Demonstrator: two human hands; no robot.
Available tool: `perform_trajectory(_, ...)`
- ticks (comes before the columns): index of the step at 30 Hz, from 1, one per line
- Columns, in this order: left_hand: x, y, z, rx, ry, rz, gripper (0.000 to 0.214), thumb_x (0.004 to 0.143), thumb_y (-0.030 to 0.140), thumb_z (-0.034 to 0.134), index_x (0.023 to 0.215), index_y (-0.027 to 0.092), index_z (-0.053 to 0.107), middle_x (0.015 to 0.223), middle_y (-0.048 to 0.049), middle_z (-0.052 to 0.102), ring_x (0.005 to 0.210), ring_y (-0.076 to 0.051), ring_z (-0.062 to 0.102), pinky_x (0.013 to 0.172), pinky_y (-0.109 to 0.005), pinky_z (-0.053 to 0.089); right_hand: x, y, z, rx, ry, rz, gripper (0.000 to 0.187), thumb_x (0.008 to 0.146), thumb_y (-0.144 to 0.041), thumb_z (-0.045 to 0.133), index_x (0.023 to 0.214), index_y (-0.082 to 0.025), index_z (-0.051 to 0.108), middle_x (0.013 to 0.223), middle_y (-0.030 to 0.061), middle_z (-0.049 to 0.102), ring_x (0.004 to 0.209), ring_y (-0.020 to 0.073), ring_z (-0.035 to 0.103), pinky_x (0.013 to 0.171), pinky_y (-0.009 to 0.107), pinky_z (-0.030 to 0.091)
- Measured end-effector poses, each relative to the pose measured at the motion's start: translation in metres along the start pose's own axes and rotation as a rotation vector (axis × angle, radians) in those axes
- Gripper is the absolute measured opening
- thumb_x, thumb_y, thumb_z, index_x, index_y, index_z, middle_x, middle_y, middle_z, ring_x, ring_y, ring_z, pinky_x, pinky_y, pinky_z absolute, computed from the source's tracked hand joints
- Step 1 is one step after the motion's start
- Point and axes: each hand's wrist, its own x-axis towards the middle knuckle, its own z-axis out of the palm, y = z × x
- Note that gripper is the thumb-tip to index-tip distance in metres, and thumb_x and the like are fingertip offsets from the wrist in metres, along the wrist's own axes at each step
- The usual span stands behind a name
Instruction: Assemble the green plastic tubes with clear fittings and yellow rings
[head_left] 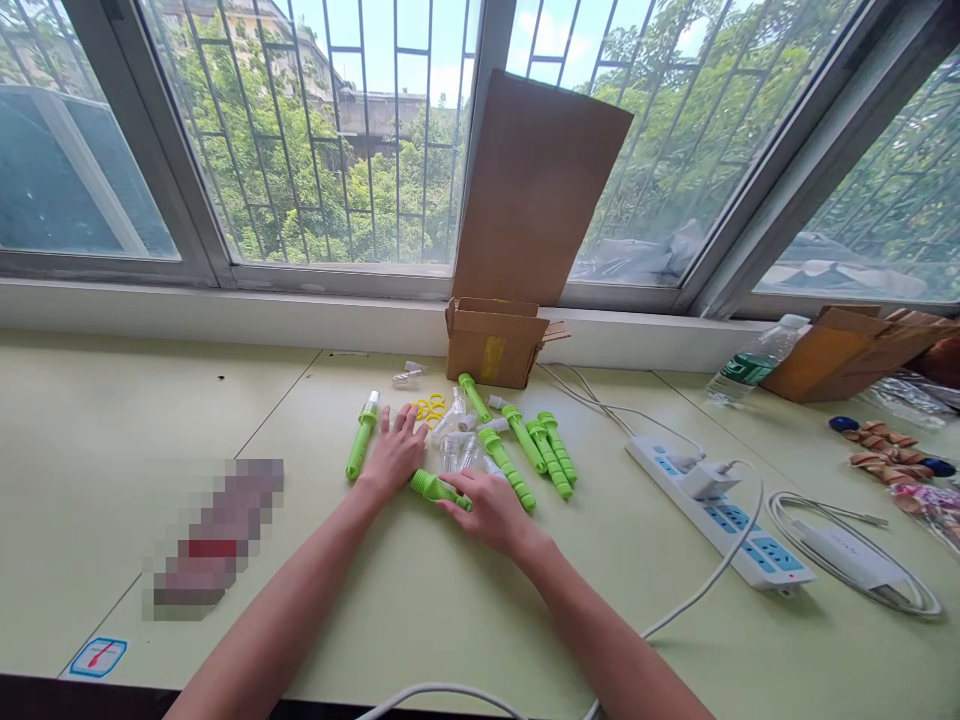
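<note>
My left hand (397, 455) lies palm down with its fingers stretched out, at the left edge of a pile of small parts. My right hand (491, 508) has its thumb and fingers around the right end of a green plastic tube (427, 486) with a ridged, wider end pointing left. Clear plastic bottle-shaped pieces (459, 455) lie between and beyond my hands, with yellow rings (431, 405) just past my left fingertips. Left of that hand rests a green tube with a clear tip (363, 437). Several more green tubes (550, 458) are to the right of the pile.
An open cardboard box (487, 345) stands by the window. On the right are a white power strip (720, 515) with cables, a coiled charger (851, 550), a water bottle (757, 360) and wooden pieces (885, 450). A blurred-out item (217, 540) lies on the left.
</note>
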Motion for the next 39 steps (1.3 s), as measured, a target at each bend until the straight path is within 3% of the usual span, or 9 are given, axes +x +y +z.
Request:
perform_trajectory(5, 0.002, -0.001, 0.006, -0.007, -0.027, -0.017, 0.036, 0.086, 0.021, 0.041, 0.119, 0.017, 0.055, 0.141, -0.0173, 0.040, 0.135, -0.030, 0.029, 0.110, -0.059, 0.013, 0.000, -0.001, 0.000, -0.008, -0.009, 0.000, 0.035, 0.085, -0.040, 0.054, 0.116, -0.026, 0.064, 0.089, 0.0068, 0.068, 0.072, 0.0198, 0.061, 0.065, 0.028, 0.042)
perform_trajectory(12, 0.004, -0.002, 0.010, -0.047, -0.073, -0.042, 0.045, 0.084, 0.025, 0.046, 0.128, 0.026, 0.050, 0.147, -0.0115, 0.034, 0.139, -0.030, 0.021, 0.110, -0.061, 0.005, -0.001, -0.001, 0.000, -0.011, -0.001, -0.005, 0.035, 0.085, -0.039, 0.054, 0.115, -0.026, 0.064, 0.089, 0.0070, 0.068, 0.072, 0.0201, 0.061, 0.064, 0.028, 0.042)
perform_trajectory(21, 0.002, 0.000, 0.009, -0.010, 0.002, -0.056, 0.028, 0.087, 0.018, 0.040, 0.108, 0.016, 0.058, 0.135, -0.0167, 0.045, 0.133, -0.029, 0.031, 0.111, -0.061, 0.007, 0.000, -0.001, 0.000, 0.001, -0.007, -0.001, 0.034, 0.085, -0.039, 0.053, 0.116, -0.026, 0.064, 0.089, 0.0069, 0.068, 0.073, 0.0200, 0.061, 0.064, 0.028, 0.040)
perform_trajectory(26, 0.001, 0.001, 0.006, -0.038, -0.014, -0.015, 0.023, 0.090, 0.016, 0.038, 0.092, 0.018, 0.062, 0.112, -0.0133, 0.059, 0.121, -0.026, 0.044, 0.110, -0.063, 0.008, 0.000, -0.002, 0.000, 0.005, -0.011, 0.001, 0.035, 0.086, -0.039, 0.053, 0.116, -0.026, 0.063, 0.088, 0.0068, 0.067, 0.072, 0.0202, 0.060, 0.064, 0.029, 0.040)
perform_trajectory(33, -0.001, -0.001, -0.005, -0.139, 0.107, -0.036, 0.020, 0.090, 0.022, 0.045, 0.085, 0.021, 0.064, 0.099, -0.0076, 0.066, 0.107, -0.024, 0.055, 0.110, -0.062, 0.011, -0.001, -0.003, -0.001, -0.014, -0.024, -0.005, 0.035, 0.085, -0.041, 0.055, 0.116, -0.026, 0.063, 0.088, 0.0062, 0.067, 0.073, 0.0197, 0.061, 0.064, 0.028, 0.040)
perform_trajectory(39, -0.004, -0.003, -0.010, -0.195, 0.271, -0.042, 0.019, 0.091, 0.020, 0.045, 0.098, 0.021, 0.063, 0.091, -0.0063, 0.070, 0.091, -0.021, 0.062, 0.108, -0.055, 0.022, -0.002, -0.006, -0.004, -0.033, -0.076, -0.029, 0.041, 0.081, -0.043, 0.059, 0.119, -0.027, 0.061, 0.088, 0.0044, 0.067, 0.075, 0.0191, 0.061, 0.066, 0.027, 0.040)
